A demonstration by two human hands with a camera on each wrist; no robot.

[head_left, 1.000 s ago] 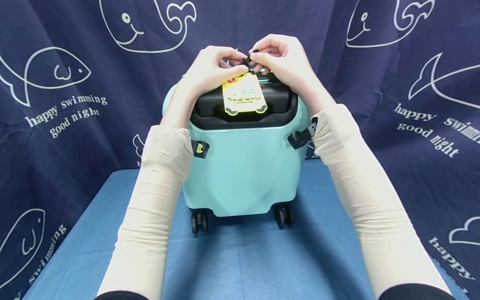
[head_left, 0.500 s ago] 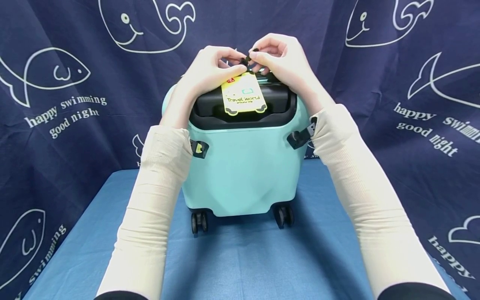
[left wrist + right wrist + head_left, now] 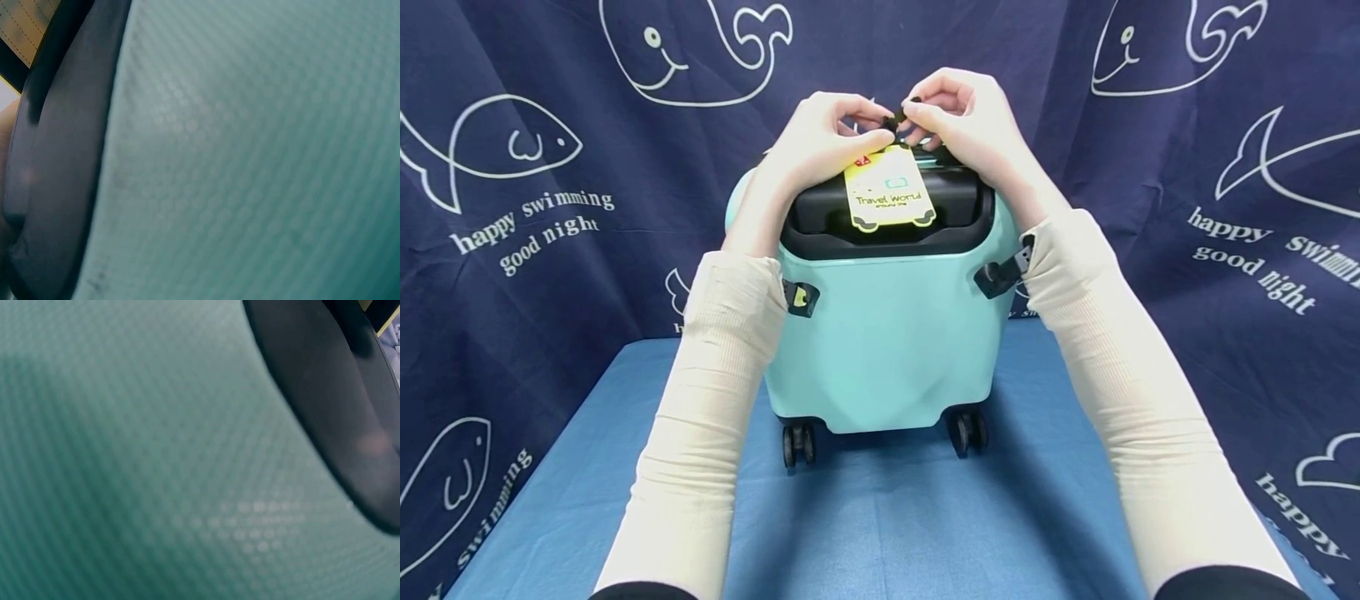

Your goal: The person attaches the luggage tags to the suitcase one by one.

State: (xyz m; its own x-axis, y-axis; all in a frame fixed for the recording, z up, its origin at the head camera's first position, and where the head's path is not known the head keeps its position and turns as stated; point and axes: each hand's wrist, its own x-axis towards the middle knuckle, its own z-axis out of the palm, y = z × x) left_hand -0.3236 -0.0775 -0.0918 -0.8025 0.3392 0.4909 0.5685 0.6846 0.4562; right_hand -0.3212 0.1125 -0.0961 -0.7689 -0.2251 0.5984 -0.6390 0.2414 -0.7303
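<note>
A mint-green suitcase point(image 3: 887, 342) with a black top panel stands upright on its wheels. From its top hangs a yellow luggage tag point(image 3: 889, 190) printed "Travel World", on a black strap point(image 3: 891, 125). My left hand point(image 3: 827, 137) pinches the strap between thumb and fingers just above the tag. At the strap's other part, thumb and index finger of my right hand point(image 3: 962, 112) pinch its black end. Textured shell point(image 3: 250, 156) and the black panel point(image 3: 69, 137) fill the left wrist view. The right wrist view likewise shows the shell point(image 3: 137, 450) close up.
Blue cloth point(image 3: 872, 517) covers the table under the suitcase. A navy curtain point(image 3: 640, 167) with white whale drawings hangs behind and at both sides. Black camera mounts point(image 3: 1000, 275) sit at both wrists, close in front of the suitcase.
Both hands stay at the strap above the tag. The right fingertips shift very slightly to the right; the suitcase stays in place.
</note>
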